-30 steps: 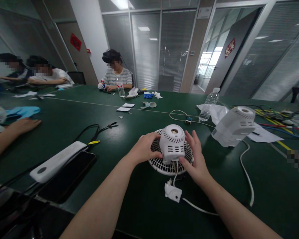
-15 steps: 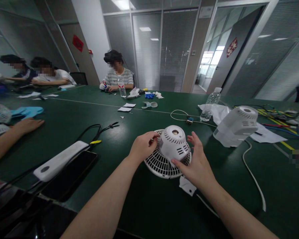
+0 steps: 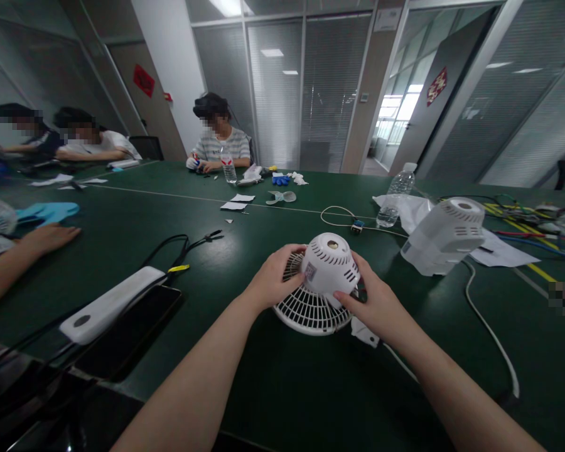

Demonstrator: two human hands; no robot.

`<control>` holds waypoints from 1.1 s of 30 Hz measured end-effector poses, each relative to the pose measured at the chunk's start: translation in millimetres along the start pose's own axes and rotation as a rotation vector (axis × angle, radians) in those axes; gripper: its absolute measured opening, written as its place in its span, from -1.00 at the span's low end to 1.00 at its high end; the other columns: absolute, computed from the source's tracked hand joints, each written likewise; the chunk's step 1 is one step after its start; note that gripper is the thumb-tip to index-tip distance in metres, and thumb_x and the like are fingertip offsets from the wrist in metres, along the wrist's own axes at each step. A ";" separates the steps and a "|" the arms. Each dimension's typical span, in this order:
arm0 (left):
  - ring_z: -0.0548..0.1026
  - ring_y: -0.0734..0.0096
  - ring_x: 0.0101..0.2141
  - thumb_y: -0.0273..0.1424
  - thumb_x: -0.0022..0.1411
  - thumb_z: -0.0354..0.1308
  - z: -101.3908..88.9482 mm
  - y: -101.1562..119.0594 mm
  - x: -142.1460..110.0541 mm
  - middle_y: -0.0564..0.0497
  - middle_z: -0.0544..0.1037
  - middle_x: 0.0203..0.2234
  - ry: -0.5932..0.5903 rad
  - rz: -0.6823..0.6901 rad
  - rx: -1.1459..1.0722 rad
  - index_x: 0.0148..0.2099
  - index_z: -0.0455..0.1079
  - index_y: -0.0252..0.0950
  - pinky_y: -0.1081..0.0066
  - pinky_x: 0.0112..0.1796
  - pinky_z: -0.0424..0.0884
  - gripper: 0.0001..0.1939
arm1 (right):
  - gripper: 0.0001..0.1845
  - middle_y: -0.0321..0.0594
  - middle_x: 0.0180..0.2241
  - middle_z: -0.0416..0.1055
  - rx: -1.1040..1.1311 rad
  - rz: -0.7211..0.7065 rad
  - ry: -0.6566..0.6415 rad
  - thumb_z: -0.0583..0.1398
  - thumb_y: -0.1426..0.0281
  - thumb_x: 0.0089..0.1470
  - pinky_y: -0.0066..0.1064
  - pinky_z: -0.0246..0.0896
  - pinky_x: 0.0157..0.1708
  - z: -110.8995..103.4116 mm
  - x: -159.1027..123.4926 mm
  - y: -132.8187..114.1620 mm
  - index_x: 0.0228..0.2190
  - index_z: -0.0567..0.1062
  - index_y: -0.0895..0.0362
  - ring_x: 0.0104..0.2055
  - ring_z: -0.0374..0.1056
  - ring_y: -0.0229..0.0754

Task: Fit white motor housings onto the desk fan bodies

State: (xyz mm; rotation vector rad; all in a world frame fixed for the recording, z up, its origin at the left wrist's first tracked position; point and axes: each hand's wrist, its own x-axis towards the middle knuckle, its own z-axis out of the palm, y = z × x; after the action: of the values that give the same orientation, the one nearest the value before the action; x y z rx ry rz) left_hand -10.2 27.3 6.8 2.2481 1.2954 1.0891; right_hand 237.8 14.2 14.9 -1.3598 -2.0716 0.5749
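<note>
The white fan motor housing (image 3: 327, 263), with slotted vents and a round hole on top, sits over a round white fan grille (image 3: 308, 314) lying on the table. My left hand (image 3: 280, 276) is closed on the housing's left side, thumb near its label. Around the right side wraps my right hand (image 3: 371, 289), its thumb on the lower front; its fingertips are partly hidden behind the housing. Beside the grille, near my right wrist, lies a small white plastic part (image 3: 365, 333) with a cable running from it.
At the right stand a second white fan housing (image 3: 447, 235) and a clear bottle (image 3: 398, 194). A white power bank (image 3: 113, 304) and a black phone (image 3: 127, 336) lie at the left, near another person's hand (image 3: 54, 238). Clear fan blades (image 3: 281, 197) lie farther back.
My right hand has closed from spread fingers onto the housing, and my left hand has shifted its hold along the side. The housing has turned slightly, showing its label; the small white part has slid right.
</note>
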 end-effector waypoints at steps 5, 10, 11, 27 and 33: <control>0.28 -0.04 0.17 -0.15 0.02 0.34 2.4 0.1 1.5 -0.18 0.30 0.21 -0.143 -0.062 -0.004 0.31 0.06 -0.20 -0.11 0.15 0.20 -0.12 | -0.09 -0.03 0.21 0.23 -0.013 0.026 0.011 0.23 0.16 0.04 0.23 0.27 0.05 2.7 -2.6 -3.5 0.31 -0.07 -0.06 0.16 0.27 0.24; 0.32 0.00 0.15 -0.17 0.05 0.32 3.0 1.5 4.7 -0.13 0.36 0.17 -0.150 -0.082 0.004 0.28 0.13 -0.17 -0.10 0.14 0.22 -0.21 | -0.05 -0.06 0.25 0.16 -0.042 0.004 0.038 0.27 0.22 -0.02 0.08 0.25 0.12 5.1 -5.5 -8.1 0.29 -0.06 0.00 0.17 0.26 0.15; 0.32 0.00 0.14 -0.18 0.04 0.33 2.8 1.9 5.0 -0.13 0.37 0.16 -0.147 -0.083 0.005 0.28 0.13 -0.16 -0.09 0.14 0.23 -0.21 | -0.04 -0.06 0.24 0.17 -0.039 0.004 0.034 0.28 0.23 -0.03 0.06 0.26 0.12 4.8 -5.6 -8.5 0.28 -0.06 -0.01 0.17 0.27 0.14; 0.33 0.02 0.09 -0.04 0.06 0.27 3.1 2.5 3.5 -0.11 0.38 0.12 -0.082 -0.041 0.223 0.23 0.17 -0.20 0.00 0.04 0.29 -0.25 | 0.00 -0.12 0.28 0.16 0.057 0.085 -0.012 0.26 0.32 0.05 0.12 0.16 0.18 6.1 5.6 13.2 0.32 -0.21 -0.14 0.23 0.22 0.13; 0.32 -0.01 0.10 -0.10 0.12 0.24 6.6 -0.4 3.2 -0.12 0.39 0.12 -0.075 -0.089 0.213 0.26 0.15 -0.19 -0.04 0.05 0.27 -0.28 | 0.03 -0.16 0.33 0.04 0.094 0.054 -0.024 0.25 0.27 0.06 0.16 0.02 0.24 4.9 6.4 18.3 0.33 -0.27 -0.16 0.30 0.10 0.13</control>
State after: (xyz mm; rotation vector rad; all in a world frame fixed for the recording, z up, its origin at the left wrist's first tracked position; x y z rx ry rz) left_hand -4.6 30.8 3.7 2.3305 1.5274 0.8630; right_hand 244.8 27.0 1.2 -1.3642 -2.0058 0.7059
